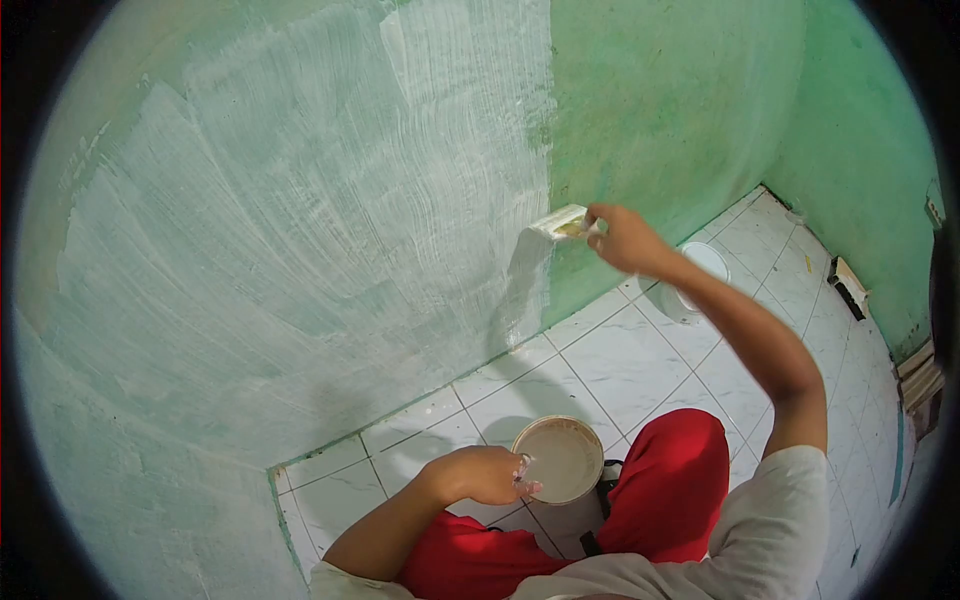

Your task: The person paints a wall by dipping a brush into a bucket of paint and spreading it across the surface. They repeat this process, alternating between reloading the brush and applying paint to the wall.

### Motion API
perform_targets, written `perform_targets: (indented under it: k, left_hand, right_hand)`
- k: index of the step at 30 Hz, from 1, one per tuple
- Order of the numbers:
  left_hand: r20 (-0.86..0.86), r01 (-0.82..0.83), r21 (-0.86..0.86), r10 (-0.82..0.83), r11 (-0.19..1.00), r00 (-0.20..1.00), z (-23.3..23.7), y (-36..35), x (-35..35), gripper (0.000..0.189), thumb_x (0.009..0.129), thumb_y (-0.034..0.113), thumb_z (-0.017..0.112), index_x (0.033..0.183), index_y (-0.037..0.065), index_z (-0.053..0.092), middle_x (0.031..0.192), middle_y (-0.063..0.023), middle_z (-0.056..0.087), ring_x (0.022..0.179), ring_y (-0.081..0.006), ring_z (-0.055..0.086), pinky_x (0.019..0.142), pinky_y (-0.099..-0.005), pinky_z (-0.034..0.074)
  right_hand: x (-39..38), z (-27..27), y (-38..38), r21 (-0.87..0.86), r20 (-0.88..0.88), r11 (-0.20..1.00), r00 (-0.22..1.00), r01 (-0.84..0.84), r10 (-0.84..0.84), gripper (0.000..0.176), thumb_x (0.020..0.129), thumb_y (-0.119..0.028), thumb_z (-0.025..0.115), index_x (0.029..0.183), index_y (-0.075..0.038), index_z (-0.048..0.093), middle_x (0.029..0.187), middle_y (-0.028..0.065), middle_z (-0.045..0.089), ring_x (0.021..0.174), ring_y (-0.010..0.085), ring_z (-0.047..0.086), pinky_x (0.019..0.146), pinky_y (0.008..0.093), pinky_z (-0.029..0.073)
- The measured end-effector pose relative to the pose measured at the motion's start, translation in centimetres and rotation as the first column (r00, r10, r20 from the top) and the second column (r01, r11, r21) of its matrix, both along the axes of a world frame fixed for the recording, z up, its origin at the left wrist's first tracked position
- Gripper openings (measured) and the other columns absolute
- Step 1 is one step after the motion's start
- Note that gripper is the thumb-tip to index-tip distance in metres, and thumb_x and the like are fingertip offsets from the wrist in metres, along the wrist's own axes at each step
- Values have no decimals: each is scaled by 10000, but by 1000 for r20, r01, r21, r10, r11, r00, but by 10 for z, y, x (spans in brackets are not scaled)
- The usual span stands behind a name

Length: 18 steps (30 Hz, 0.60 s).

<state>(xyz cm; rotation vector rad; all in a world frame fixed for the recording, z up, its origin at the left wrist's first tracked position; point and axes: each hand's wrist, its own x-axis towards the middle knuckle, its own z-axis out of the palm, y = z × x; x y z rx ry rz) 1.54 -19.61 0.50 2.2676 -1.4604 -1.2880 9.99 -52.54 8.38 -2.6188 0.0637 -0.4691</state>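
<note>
My right hand (627, 240) is closed around the handle of a wide paintbrush (562, 222), whose white-coated bristles are against the wall at the edge of the painted area. The wall carries streaky white paint (330, 180) on the left, while bare green wall (660, 110) shows to the right. Lower down, my left hand (487, 474) grips the rim of a round paint tub (597, 470), fingers smeared with white. Pale, whitish liquid fills part of the tub. Some of the left fingers are hidden by the hand itself.
White floor tiles (625, 350) run along the wall's foot. Behind my right forearm stands a white bucket (706, 262). A small white and dark object (849, 288) lies near the right wall. My red-clad knee (672, 485) is close beside the tub.
</note>
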Motion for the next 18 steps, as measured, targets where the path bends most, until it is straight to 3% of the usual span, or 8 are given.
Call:
perform_targets:
  k: [2,4,6,8,10,11,12,18]
  left_hand:
    - [6,9,-10,-9,1000,1000,-10,3,2,501,1019,468,498,973,-8,647,893,-251,678,866,-434,648,793,-494,502]
    - [18,17,-20,-17,1000,1000,-17,4,3,505,1017,473,501,968,-8,646,882,-251,676,859,-435,647,788,-494,502]
    - [12,1,-33,0,999,1000,-21,6,4,518,1014,482,505,950,-13,645,872,-251,675,845,-440,646,786,-497,502]
    - [13,-13,-25,13,1000,1000,-8,6,2,519,1012,479,509,943,-17,647,871,-252,675,844,-442,647,784,-498,502]
    - [11,-26,-21,26,999,1000,-7,5,3,520,1010,475,514,935,-21,649,870,-253,675,843,-443,647,782,-500,503]
    - [21,-19,-26,20,999,1000,-13,6,5,517,1008,469,518,930,-24,651,864,-255,673,837,-443,645,778,-498,502]
    - [31,-13,-28,14,1000,999,-16,6,6,513,1006,463,522,924,-26,653,859,-257,672,832,-443,643,773,-496,502]
    - [7,3,-27,-2,1000,1000,-18,6,9,497,1006,448,525,936,-26,658,865,-260,674,829,-439,643,768,-488,505]
  right_hand:
    - [35,21,-23,-119,-22,987,994,-105,103,176,836,-157,667,906,4,687,716,198,671,674,339,679,632,459,524]
    - [46,86,-15,60,-272,997,961,-40,55,164,822,-163,667,928,-47,715,670,89,630,531,198,573,480,342,453]
    - [68,134,-14,-12,-313,998,948,-61,54,155,803,-157,659,908,-62,721,631,34,586,460,127,475,399,292,372]
    - [79,183,-7,-19,-390,1000,921,-15,6,116,773,-118,665,824,-18,696,625,43,591,478,157,482,442,323,389]
    - [86,222,3,-90,-382,991,915,100,-127,103,778,-138,648,822,-66,707,618,43,584,430,120,426,366,308,323]
    - [80,243,4,-78,-382,994,919,71,-95,144,832,-160,640,907,-46,687,623,51,579,469,126,439,407,314,346]
    - [137,268,-44,-127,-610,985,793,-113,12,157,908,-182,610,826,-58,658,654,22,544,525,143,430,471,314,344]
    - [27,333,5,-117,-233,993,971,21,-48,143,890,-159,612,827,-50,682,664,19,584,536,121,461,461,303,358]
